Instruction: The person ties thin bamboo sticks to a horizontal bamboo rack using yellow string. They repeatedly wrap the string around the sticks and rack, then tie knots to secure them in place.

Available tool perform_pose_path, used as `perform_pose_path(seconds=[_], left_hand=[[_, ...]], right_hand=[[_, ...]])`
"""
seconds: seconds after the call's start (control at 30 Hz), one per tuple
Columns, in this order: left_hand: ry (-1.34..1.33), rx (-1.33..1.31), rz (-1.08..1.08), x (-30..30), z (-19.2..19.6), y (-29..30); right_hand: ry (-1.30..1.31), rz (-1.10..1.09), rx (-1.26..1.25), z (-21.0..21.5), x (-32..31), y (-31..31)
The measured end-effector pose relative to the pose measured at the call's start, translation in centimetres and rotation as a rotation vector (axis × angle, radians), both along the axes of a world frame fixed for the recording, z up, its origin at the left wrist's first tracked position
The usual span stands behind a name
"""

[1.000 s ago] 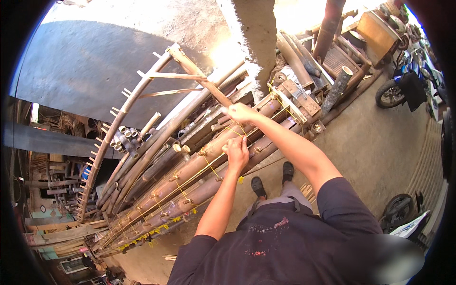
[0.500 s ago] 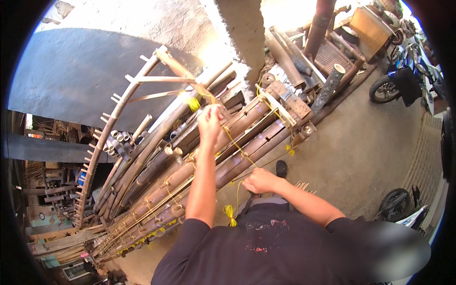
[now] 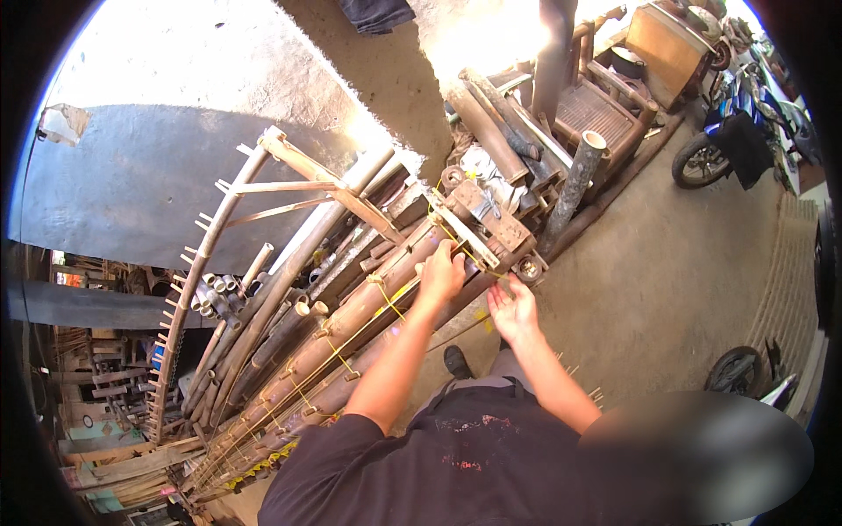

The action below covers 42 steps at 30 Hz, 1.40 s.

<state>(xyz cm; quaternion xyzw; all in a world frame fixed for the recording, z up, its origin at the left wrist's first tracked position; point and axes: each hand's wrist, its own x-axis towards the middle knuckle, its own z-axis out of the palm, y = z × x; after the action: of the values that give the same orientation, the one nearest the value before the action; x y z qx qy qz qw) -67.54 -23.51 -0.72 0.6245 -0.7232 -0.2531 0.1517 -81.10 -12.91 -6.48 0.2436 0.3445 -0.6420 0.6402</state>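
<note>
Two long brown bamboo poles [image 3: 351, 326] run side by side from the lower left to the upper middle, wrapped at intervals with thin yellow cord [image 3: 330, 342]. At their upper right end my left hand [image 3: 441, 273] lies over the nearer part of the bamboo, fingers closed on the cord. My right hand [image 3: 516, 314] is just to its right, below the end block, palm partly showing and fingers bent. A stretch of cord passes between the hands to the right fingertips. A wooden end block [image 3: 507, 231] with a pale crosspiece sits just beyond my hands.
A curved pegged bamboo frame [image 3: 206, 241] stands at the left, beside stacked bamboo tubes [image 3: 219, 294]. An upright cut bamboo [image 3: 574, 184] and a bamboo chair [image 3: 605, 110] are at the upper right. A motorbike [image 3: 732, 145] stands on the concrete floor [image 3: 640, 280] farther right.
Both hands have moved toward the poles' upper right end and closer together. My right hand has risen from my waist and turned palm up. The hanging yellow bundle by my waist is out of sight.
</note>
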Motion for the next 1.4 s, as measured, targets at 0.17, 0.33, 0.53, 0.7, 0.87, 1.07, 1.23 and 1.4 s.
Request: perform_pose_path(seconds=[0.17, 0.33, 0.53, 0.7, 0.87, 1.07, 1.23, 1.4], left_hand=[[-0.122, -0.209, 0.059, -1.2, -3.5, 1.3], [0.147, -0.099, 0.17, -2.7, -2.3, 0.1], [0.104, -0.22, 0.199, -2.5, -2.5, 0.4], [0.104, -0.242, 0.275, -2.4, -2.7, 0.9], [0.08, -0.288, 0.233, -2.7, -2.5, 0.4], [0.101, -0.309, 0.246, -2.4, -2.5, 0.7], [0.118, -0.365, 0.231, -2.8, -2.8, 0.7], [0.088, -0.43, 0.241, -2.6, -4.1, 0.7]], right_hand=[[0.614, -0.258, -0.684, 13.0, 3.2, -3.1], [1.365, 0.966, -1.215, 16.8, 6.8, -13.2], [2.34, 1.822, -0.478, 9.0, 4.6, -24.4], [2.338, 2.023, -0.487, 10.1, 5.5, -27.2], [2.269, 2.291, -0.578, 7.7, 3.7, -30.3], [2.125, 2.347, -0.344, 8.3, 5.3, -30.7], [1.292, 0.987, -0.847, 8.2, 5.6, -30.2], [0.955, 1.654, -1.604, 17.7, -4.6, -12.0]])
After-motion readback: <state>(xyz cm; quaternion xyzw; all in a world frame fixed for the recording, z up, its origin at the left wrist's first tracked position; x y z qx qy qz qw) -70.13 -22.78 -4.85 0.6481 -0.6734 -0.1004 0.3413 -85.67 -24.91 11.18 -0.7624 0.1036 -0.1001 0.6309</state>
